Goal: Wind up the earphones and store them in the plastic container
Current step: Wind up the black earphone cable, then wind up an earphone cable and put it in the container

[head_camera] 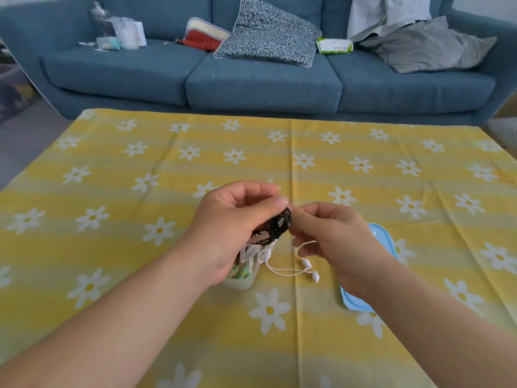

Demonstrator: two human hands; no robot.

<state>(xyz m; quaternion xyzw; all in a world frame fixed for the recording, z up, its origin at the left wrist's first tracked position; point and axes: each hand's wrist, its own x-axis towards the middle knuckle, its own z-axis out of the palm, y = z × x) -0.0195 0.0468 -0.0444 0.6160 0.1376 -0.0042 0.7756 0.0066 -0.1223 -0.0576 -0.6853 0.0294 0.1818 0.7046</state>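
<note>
— Where's the coiled black earphone cable (278, 225)?
— Just above the clear plastic container (240, 283). The left hand (229, 228) is curled round it, and the right hand (333, 242) seems to pinch its end. Thin white earbuds (307, 268) trail onto the yellow daisy tablecloth (279, 141) beside a pale blue lid (382, 236).

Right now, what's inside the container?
White cables and green buds show in the container; one white pair trails out onto the cloth. The left hand, gripping black earphones, covers the rest.
</note>
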